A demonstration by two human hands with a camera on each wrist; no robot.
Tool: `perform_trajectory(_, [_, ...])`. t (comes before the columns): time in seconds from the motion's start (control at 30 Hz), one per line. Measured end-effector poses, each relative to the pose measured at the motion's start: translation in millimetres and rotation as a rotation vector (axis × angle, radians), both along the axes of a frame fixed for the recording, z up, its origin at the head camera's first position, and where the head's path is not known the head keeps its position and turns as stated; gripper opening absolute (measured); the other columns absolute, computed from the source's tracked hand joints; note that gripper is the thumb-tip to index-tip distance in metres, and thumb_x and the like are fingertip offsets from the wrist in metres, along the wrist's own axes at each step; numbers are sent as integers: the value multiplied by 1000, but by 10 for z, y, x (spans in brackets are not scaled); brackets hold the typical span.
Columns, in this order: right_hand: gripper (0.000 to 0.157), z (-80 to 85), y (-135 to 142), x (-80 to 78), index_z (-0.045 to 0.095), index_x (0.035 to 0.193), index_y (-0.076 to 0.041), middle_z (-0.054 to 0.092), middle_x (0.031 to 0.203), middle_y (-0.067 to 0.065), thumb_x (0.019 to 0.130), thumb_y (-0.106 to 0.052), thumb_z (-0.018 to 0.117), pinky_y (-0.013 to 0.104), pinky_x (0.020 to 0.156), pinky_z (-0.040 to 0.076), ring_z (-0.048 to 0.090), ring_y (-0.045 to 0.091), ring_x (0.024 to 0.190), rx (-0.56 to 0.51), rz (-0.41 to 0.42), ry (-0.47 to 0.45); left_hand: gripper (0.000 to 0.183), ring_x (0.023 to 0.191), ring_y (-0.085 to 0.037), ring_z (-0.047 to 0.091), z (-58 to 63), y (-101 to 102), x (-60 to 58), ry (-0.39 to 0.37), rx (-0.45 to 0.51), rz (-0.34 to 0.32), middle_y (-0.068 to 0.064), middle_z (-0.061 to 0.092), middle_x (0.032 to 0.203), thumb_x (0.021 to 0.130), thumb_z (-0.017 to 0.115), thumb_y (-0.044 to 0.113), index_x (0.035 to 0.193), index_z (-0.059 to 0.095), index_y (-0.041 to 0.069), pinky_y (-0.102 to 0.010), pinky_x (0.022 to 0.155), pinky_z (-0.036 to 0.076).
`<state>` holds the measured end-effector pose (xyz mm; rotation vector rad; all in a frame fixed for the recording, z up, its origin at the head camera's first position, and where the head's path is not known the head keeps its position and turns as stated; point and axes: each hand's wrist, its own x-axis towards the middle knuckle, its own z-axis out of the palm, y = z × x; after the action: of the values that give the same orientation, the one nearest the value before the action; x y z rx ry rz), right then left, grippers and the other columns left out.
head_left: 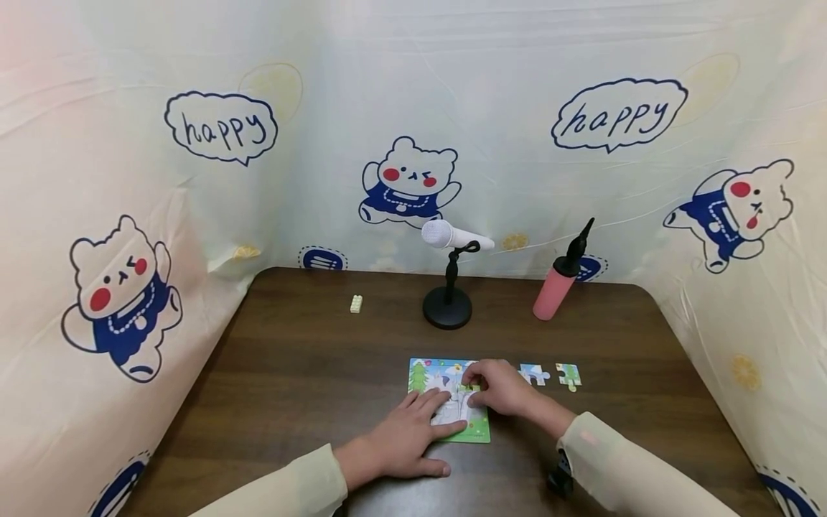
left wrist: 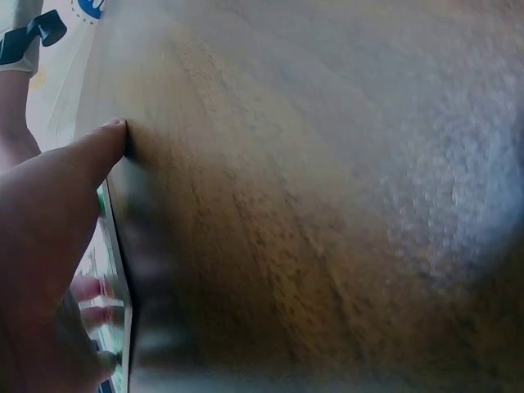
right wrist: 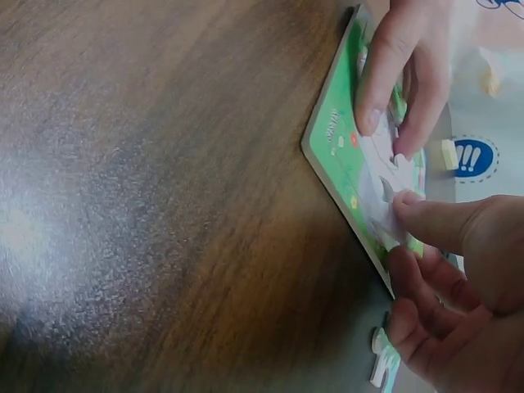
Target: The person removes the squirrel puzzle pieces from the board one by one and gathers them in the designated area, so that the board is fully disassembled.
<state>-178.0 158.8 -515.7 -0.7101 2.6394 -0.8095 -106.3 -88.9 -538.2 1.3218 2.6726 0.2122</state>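
A jigsaw puzzle board (head_left: 479, 434) with a green and blue border lies on the table, partly filled with pieces. My left hand (head_left: 408, 436) rests on its left and lower part, fingers spread. Over the board's right side, my right hand (head_left: 502, 388) pinches a puzzle piece (right wrist: 390, 216) between thumb and fingers, low against the picture. Whether that piece sits in its slot I cannot tell. Two loose pieces lie right of the board: a blue and white piece (head_left: 533, 374) and a green piece (head_left: 569, 375). The left wrist view shows mostly table, with the board's edge (left wrist: 121, 270) beside the fingers.
Behind the board stands a white toy microphone (head_left: 457, 235) on a black round-based stand (head_left: 447, 309). A pink hand pump (head_left: 554, 293) with a black nozzle is at the back right, a cream toy brick (head_left: 356, 304) at the back left. Printed curtains surround the brown table (head_left: 291, 373).
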Motion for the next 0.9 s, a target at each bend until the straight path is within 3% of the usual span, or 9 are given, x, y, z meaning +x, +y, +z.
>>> perform_trajectory(0.33, [8,37,71,55,78,99,-17,68,90,-9,92,-13,77,26,72,50,56,5,77,-79,41,77,69,153,-36,29,29,43,-6,-20,-53,9,-14,30,167,96,49,72,158,37,43,-63,114,35])
perform_trajectory(0.57, [10,38,135,13,79,103,-15,70,94,-6,94,-13,75,27,75,52,58,6,81,-96,17,53,69,154,-37,29,56,67,-12,-10,-93,0,-16,28,167,97,47,73,158,36,44,-64,112,37])
perform_trajectory(0.73, [12,116,336,-10,79,105,-14,70,94,-8,94,-15,75,28,78,53,60,9,84,-121,-8,10,70,152,-36,32,74,73,-41,7,-81,-9,-15,32,166,96,49,73,158,36,43,-62,114,36])
perform_trajectory(0.9, [12,189,755,42,79,106,-14,70,95,-8,96,-15,73,27,78,54,60,10,84,-111,-20,-5,72,150,-34,36,91,49,-45,48,-72,-30,-14,36,163,94,51,73,158,37,42,-58,115,36])
